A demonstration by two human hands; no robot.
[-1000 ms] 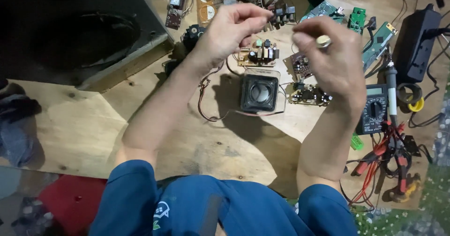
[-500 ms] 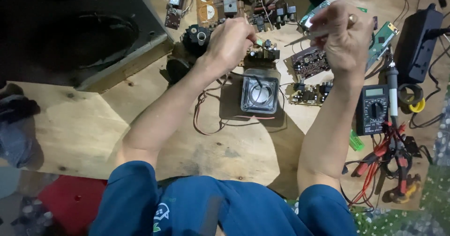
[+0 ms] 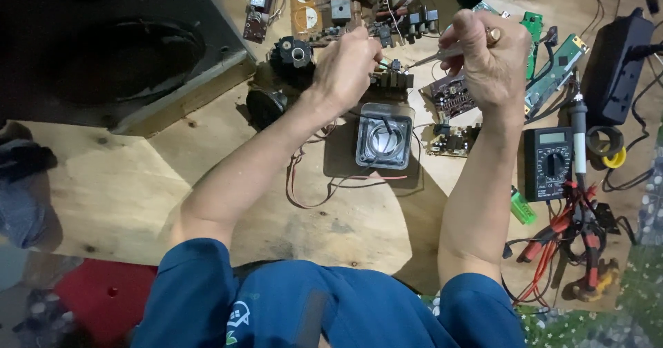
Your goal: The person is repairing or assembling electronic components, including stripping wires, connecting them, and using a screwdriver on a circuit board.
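Plywood bench (image 3: 103, 203): left hand (image 3: 349, 68) pinches small circuit module (image 3: 390, 79); right hand (image 3: 483, 54) grips slim metal tool (image 3: 431, 56); green lighter (image 3: 523, 206) right.

I see a bare plywood tabletop (image 3: 97, 203), worn and stained. Near its middle lies a small square speaker (image 3: 384, 139) with red wires (image 3: 304, 182) looping off it. Toward the far edge sit loose circuit boards (image 3: 452, 96) and a black round part (image 3: 291, 56). Along the right edge lie a black multimeter (image 3: 548, 163), a green lighter (image 3: 523, 206), a soldering iron (image 3: 579, 130), red-handled pliers (image 3: 587, 244) and a black power adapter (image 3: 617, 65).
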